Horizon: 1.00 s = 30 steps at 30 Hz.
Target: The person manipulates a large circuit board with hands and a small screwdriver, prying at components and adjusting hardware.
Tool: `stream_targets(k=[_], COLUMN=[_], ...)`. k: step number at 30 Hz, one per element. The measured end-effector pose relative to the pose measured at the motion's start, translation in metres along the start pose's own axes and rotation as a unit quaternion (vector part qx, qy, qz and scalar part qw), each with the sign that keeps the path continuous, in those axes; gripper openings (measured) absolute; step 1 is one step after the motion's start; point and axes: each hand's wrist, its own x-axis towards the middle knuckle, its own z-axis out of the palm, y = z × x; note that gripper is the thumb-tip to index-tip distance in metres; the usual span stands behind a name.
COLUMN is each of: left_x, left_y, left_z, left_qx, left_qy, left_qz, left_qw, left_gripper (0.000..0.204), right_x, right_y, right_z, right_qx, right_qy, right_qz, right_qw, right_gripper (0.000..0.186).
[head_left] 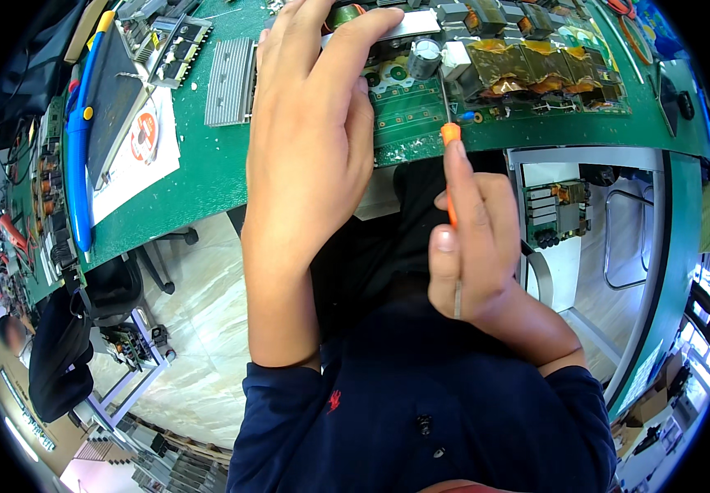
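Note:
A green circuit board (408, 115) crowded with parts lies on the green bench. Over its left part rests my left hand (309, 115), fingers reaching to the far side and bent around the board's parts; the fingertips' exact contact is partly hidden. My right hand (482, 238) is closed around a screwdriver with an orange handle (451, 133), index finger laid along it. Its thin shaft points away from me, down among the parts beside a grey cylindrical capacitor (425, 57) and a white block (455, 59). Several yellow-wrapped transformers (536, 66) stand on the right half.
Left of the board is a ribbed grey heatsink (229, 82). A long blue tool (79, 140) lies farther left, by a white paper (153, 152) and another board with a black heatsink (182, 49). Below the bench at right, a board (558, 214) sits on a white surface.

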Motion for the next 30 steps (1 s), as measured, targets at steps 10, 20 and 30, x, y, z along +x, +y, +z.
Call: stream_targets(k=[10, 20, 30], left_x=[0.001, 0.0, 0.0], left_y=[0.001, 0.0, 0.0], left_z=[-0.001, -0.001, 0.0], left_qx=[0.003, 0.004, 0.002], left_qy=[0.003, 0.003, 0.003], left_qz=[-0.006, -0.01, -0.015], left_qw=[1.0, 1.0, 1.0], left_gripper=[0.042, 0.042, 0.043], right_x=[0.011, 0.018, 0.005], right_y=[0.018, 0.026, 0.005], right_z=[-0.034, -0.043, -0.019], right_qx=[-0.023, -0.027, 0.002], right_qy=[-0.101, -0.128, -0.054], right_qz=[-0.057, -0.095, -0.007], right_qw=[0.993, 0.987, 0.999], right_gripper=[0.062, 0.063, 0.054])
